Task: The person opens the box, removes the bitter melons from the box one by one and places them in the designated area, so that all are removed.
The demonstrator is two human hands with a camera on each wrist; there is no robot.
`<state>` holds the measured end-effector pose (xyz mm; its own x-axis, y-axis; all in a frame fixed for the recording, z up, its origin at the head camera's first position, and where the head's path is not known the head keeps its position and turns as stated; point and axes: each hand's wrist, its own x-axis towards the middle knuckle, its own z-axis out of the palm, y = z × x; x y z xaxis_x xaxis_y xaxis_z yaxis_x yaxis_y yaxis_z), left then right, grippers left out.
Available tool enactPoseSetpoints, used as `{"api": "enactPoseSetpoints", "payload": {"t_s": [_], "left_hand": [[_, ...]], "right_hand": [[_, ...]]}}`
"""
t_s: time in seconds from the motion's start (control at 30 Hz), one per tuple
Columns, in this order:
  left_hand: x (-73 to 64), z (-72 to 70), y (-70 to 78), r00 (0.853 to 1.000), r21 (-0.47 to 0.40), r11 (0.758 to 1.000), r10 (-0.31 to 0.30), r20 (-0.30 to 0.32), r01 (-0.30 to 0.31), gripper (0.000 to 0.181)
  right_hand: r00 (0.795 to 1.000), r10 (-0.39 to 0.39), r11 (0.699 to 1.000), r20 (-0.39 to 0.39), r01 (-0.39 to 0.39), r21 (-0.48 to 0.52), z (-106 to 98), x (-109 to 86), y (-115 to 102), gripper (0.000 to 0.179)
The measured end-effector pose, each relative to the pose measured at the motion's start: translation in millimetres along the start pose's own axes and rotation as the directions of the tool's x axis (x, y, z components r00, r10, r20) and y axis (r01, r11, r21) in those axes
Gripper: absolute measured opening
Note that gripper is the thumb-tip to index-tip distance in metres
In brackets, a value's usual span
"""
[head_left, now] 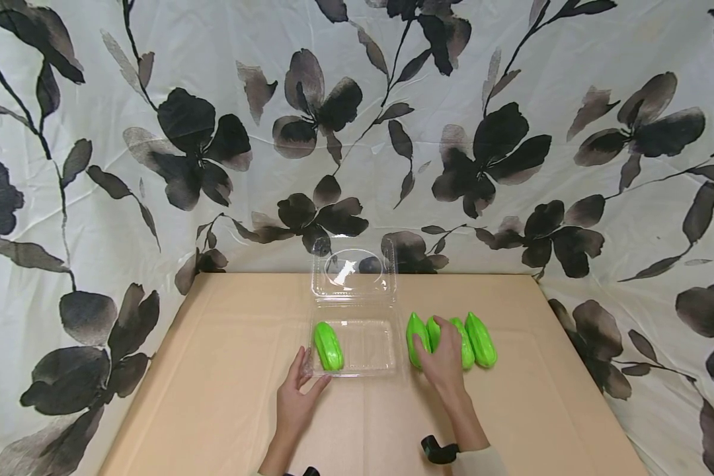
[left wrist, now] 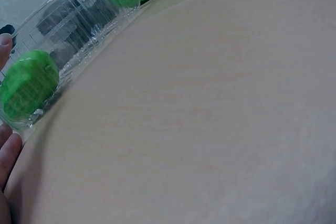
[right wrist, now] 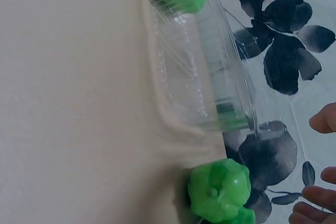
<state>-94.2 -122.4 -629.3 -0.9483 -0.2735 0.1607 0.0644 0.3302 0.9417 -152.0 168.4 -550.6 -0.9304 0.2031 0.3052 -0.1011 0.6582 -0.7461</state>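
A clear plastic clamshell container (head_left: pixel 365 370) lies with its lid (head_left: pixel 354 291) raised at the back. Inside, at the left, sits one bright green toy vegetable (head_left: pixel 328 346), long and slightly lobed. My left hand (head_left: pixel 296 403) holds the container's front left corner, thumb at the front edge and fingers along the left side. To the right of the container, several similar vegetables (head_left: pixel 480 340) lie side by side. Over the middle ones is my right hand (head_left: pixel 443 357), its thumb and fingers spread apart. In the right wrist view, a vegetable's lobed end (right wrist: pixel 219 190) shows, apart from the fingers (right wrist: pixel 317 196).
A light tan table (head_left: pixel 226 344) carries everything. Behind it and at both sides hangs white cloth (head_left: pixel 393 172) with dark flowers. A black strap device (head_left: pixel 439 449) sits on the right wrist.
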Motion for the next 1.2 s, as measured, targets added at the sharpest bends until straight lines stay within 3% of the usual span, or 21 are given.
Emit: {"api": "enactPoseSetpoints", "payload": {"t_s": [0.4, 0.73, 1.2], "left_hand": [[0.0, 0.2, 1.6, 1.0, 0.018, 1.0, -0.001, 0.002, 0.001, 0.087], [-0.6, -0.6, 1.9, 1.0, 0.019, 1.0, -0.022, 0.01, 0.022, 0.087], [-0.6, 0.2, 1.0, 1.0, 0.014, 1.0, -0.006, 0.0, 0.006, 0.089]], "right_hand": [[0.997, -0.071, 0.997, -0.005, 0.071, 0.007, 19, -6.3, -11, 0.061], [0.997, -0.035, 0.998, 0.066, 0.032, 0.049, 30, -12.8, -22, 0.061], [0.991, -0.081, 0.996, 0.109, 0.076, 0.049, 49, -20.1, -33, 0.06]]}}
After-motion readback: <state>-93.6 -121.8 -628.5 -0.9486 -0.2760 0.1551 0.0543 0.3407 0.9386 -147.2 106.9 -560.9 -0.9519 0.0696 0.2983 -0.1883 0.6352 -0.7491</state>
